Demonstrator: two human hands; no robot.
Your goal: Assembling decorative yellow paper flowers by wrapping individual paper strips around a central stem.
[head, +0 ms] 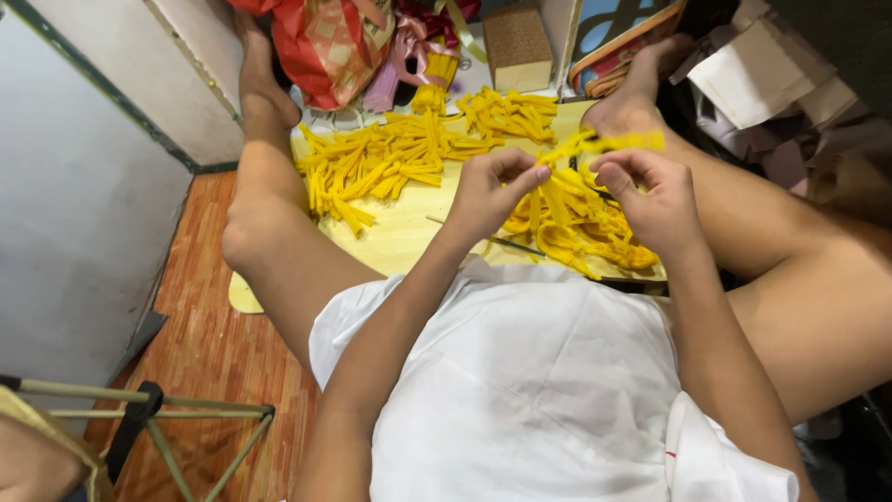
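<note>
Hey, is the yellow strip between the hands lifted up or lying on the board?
Lifted: the left hand and right hand pinch the yellow strip above the board, over a loose yellow pile.

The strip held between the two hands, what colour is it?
Yellow. The strip runs between the left hand and right hand, clearest in the head view.

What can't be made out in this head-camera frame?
- Yellow paper strip pinched between the left hand and right hand: motion-blurred, shape unclear.
- Pale yellow board: near edge hidden by the white shirt.
- Thin dark stick: partly under the heap of yellow folded strips.
- Red plastic bag: cut off by the top edge.
</note>
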